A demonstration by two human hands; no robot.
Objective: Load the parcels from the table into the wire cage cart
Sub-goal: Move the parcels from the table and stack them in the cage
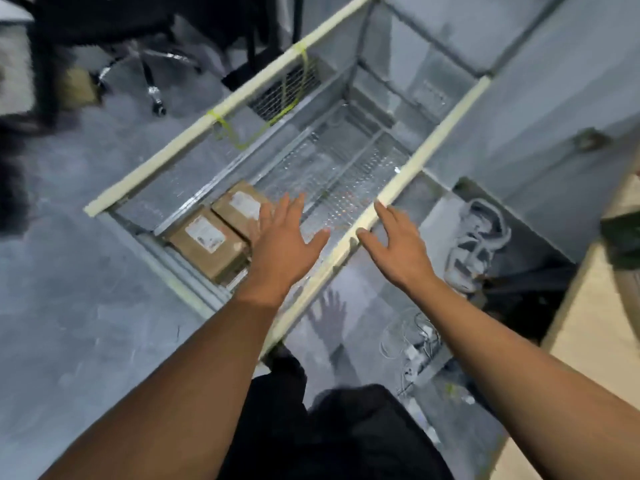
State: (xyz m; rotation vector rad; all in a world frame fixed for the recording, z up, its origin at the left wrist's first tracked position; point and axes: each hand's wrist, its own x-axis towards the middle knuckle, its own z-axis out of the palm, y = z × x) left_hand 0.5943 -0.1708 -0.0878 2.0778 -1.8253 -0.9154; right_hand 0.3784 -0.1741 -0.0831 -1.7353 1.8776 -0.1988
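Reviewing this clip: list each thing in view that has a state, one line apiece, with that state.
Left hand: open, fingers spread, empty, over the cart.
Right hand: open, empty, at the cart's near rail.
Wire cage cart: open-topped, mostly unfilled.
Nearer parcel: flat on the cart floor, label up.
Farther parcel: flat beside it, touching, label up.
Office chair: upright, unoccupied.

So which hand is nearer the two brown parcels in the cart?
Left. The left hand hangs open over the cart beside the brown parcels, its fingers overlapping the farther one. The right hand is open outside the cart, past its padded right rail.
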